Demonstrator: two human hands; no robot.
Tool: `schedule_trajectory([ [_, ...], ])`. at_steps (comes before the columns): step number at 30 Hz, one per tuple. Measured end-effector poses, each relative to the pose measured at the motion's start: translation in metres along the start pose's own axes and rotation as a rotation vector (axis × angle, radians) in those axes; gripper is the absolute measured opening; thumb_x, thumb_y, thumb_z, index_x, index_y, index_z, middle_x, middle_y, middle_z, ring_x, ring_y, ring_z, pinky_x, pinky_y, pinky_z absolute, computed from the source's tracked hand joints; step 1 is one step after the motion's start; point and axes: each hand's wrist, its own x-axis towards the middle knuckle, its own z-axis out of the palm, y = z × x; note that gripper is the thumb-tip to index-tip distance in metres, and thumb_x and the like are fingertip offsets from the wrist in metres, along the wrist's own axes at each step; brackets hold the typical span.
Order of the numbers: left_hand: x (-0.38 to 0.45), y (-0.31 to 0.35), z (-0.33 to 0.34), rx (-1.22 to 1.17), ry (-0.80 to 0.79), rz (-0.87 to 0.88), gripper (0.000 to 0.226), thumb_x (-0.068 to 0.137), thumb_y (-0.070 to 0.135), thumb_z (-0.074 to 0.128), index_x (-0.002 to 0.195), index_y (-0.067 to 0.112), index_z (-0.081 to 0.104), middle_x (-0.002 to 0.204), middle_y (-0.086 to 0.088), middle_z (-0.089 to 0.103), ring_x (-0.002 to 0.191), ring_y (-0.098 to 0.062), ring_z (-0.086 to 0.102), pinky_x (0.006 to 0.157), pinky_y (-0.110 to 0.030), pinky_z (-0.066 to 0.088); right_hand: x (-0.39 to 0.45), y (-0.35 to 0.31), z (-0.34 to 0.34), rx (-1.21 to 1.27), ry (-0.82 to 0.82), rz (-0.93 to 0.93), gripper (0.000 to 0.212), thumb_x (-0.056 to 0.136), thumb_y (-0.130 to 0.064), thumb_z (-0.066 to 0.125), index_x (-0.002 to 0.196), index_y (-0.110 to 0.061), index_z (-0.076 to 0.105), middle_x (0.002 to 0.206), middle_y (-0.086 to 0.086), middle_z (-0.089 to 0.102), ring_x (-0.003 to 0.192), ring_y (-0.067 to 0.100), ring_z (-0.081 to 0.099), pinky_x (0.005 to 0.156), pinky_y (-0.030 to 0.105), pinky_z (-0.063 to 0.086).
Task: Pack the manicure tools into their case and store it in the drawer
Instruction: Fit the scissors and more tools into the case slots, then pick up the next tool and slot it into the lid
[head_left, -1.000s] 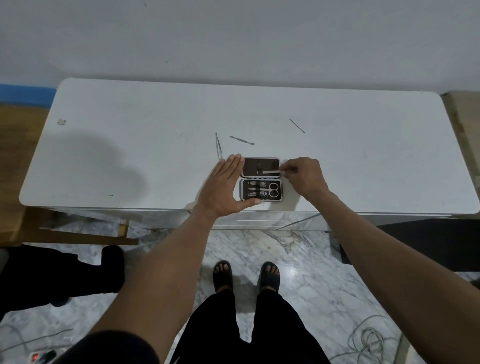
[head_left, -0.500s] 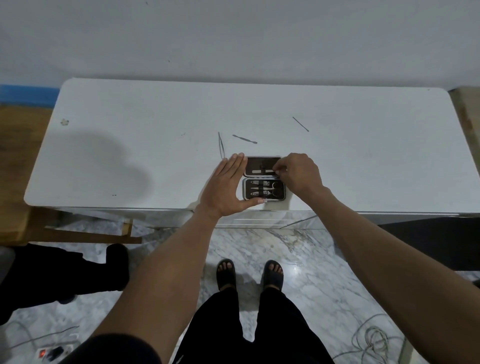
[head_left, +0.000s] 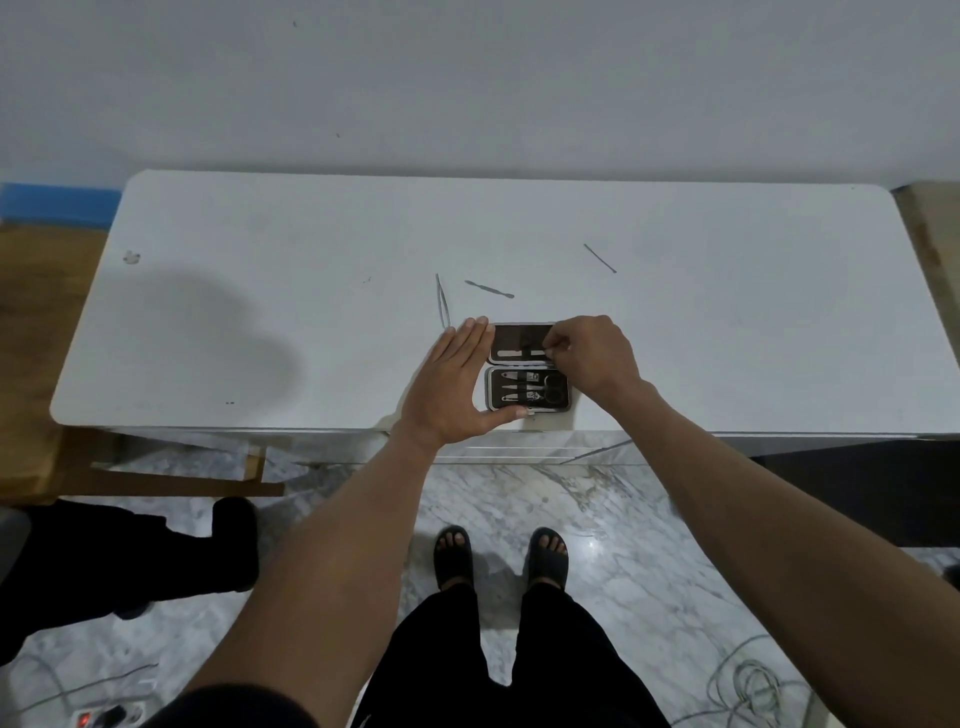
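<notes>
An open manicure case (head_left: 519, 336) lies near the front edge of the white table (head_left: 260, 312). Its near half holds clippers and scissors in straps. In its far half lies a flat nail file (head_left: 522, 354), and the fingertips of my right hand (head_left: 592, 358) pinch the file's right end. Spread flat against the case's left side is my left hand (head_left: 457, 389), with its thumb along the near edge. Loose on the table beyond the case lie tweezers (head_left: 442, 301), a cuticle pusher (head_left: 489, 289) and a thin pick (head_left: 599, 258).
Under the tabletop's front edge below the case sits a white drawer front (head_left: 519, 451). The floor is marble. A wooden frame (head_left: 171, 478) leans at the left, and cables (head_left: 748, 686) lie at the lower right. A dark object (head_left: 119, 556) rests on the floor at left.
My right hand slid left with the nail file, seating it in the case's far half. The left hand stayed against the case.
</notes>
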Motion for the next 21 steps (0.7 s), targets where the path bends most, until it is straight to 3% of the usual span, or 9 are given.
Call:
schedule_trajectory([
  [6, 0.001, -0.001, 0.000, 0.008, 0.012, 0.004, 0.121, 0.082, 0.088, 0.056, 0.163, 0.002, 0.030, 0.172, -0.012, 0.029, 0.162, -0.023, 0.022, 0.132, -0.046, 0.020, 0.014, 0.004, -0.011, 0.074, 0.023, 0.030, 0.018, 0.084, -0.014, 0.062, 0.092, -0.021, 0.077, 0.092, 0.002, 0.074, 0.089, 0.024, 0.065, 0.078, 0.037, 0.055],
  [14, 0.001, -0.001, 0.001, 0.014, 0.022, 0.011, 0.121, 0.082, 0.088, 0.056, 0.162, 0.000, 0.032, 0.172, -0.012, 0.029, 0.161, -0.024, 0.023, 0.131, -0.048, 0.023, 0.048, 0.025, -0.028, 0.183, 0.172, 0.165, 0.015, 0.082, -0.015, 0.066, 0.091, -0.019, 0.078, 0.098, 0.001, 0.076, 0.090, 0.023, 0.069, 0.078, 0.033, 0.056],
  [21, 0.001, -0.002, 0.003, 0.013, 0.032, 0.014, 0.121, 0.082, 0.086, 0.060, 0.162, 0.000, 0.031, 0.172, -0.013, 0.028, 0.162, -0.024, 0.021, 0.131, -0.049, 0.024, 0.072, 0.037, -0.030, 0.237, 0.187, 0.237, 0.015, 0.082, -0.018, 0.066, 0.090, -0.020, 0.078, 0.094, 0.001, 0.076, 0.087, 0.021, 0.070, 0.080, 0.035, 0.058],
])
